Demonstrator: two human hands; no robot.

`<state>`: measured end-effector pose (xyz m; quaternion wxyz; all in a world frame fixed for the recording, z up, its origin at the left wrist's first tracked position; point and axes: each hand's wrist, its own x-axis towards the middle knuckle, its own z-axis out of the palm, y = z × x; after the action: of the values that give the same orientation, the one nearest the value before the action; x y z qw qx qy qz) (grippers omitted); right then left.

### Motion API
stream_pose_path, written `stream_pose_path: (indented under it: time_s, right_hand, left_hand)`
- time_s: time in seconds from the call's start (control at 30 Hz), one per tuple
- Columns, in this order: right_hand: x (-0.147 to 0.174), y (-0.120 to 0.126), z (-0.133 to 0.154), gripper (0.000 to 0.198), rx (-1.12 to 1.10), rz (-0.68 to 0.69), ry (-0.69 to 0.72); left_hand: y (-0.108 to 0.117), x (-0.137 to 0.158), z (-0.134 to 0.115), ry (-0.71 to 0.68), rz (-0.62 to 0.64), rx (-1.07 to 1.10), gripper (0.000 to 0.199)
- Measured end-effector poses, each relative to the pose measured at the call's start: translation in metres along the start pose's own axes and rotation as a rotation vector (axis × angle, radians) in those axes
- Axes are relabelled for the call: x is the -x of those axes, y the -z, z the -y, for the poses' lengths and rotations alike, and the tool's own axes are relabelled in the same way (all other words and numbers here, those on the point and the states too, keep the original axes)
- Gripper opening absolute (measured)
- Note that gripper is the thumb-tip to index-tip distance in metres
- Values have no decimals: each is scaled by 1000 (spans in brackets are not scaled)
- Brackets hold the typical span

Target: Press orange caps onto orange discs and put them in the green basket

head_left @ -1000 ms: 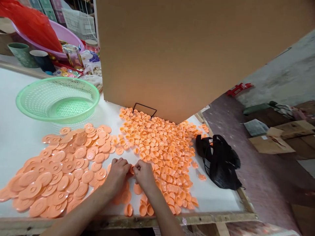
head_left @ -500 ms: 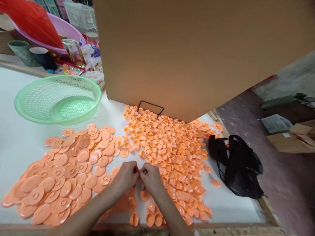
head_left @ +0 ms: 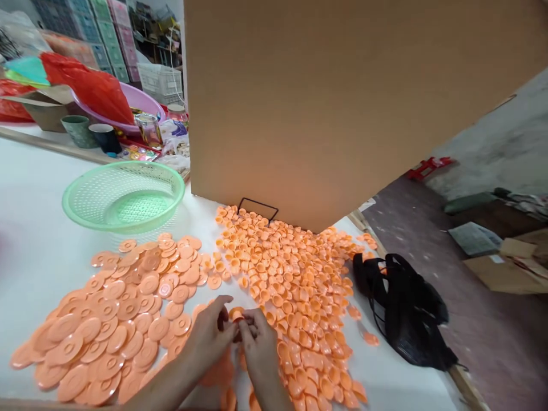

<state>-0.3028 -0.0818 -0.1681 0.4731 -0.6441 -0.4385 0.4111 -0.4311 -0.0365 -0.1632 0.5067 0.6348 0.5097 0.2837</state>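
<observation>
My left hand (head_left: 209,330) and my right hand (head_left: 260,338) meet low in the middle of the view, fingers curled inward. Between them is a small orange plastic cup (head_left: 236,313), its rim turned up. The right fingers and thumb close round it, and the left thumb presses at its near side while the left index finger is raised. Fingers partly cover the cup. To the left spreads a heap of flat orange discs (head_left: 105,337) with ringed centres. Small orange cups (head_left: 295,279) lie in a dense pile on the right, beside and beyond my right hand.
A green mesh basket (head_left: 124,222) stands behind the discs. A large cardboard box (head_left: 325,114) rises behind the cups, with a black wire frame (head_left: 259,202) at its foot. A black bag (head_left: 406,314) lies at the table's right edge. Mugs (head_left: 77,132) stand far left.
The view has tilted up, so the table things sit lower. My hands have shifted from a tight pinch to a looser hold, and an orange cup now shows between them.
</observation>
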Motion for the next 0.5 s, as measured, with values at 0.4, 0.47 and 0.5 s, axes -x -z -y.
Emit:
stream_pose_path:
  time_s: [0.4, 0.47, 0.5]
  right_hand:
    - [22, 0, 24, 19, 221, -96, 306]
    - [23, -3, 26, 16, 225, -94, 308]
    - [23, -5, 27, 15, 221, -99, 302]
  left_hand:
    - [16, 20, -6, 28, 240, 633, 32]
    - [13, 23, -6, 6, 215, 542, 29]
    - [12, 25, -6, -6, 198, 478, 27]
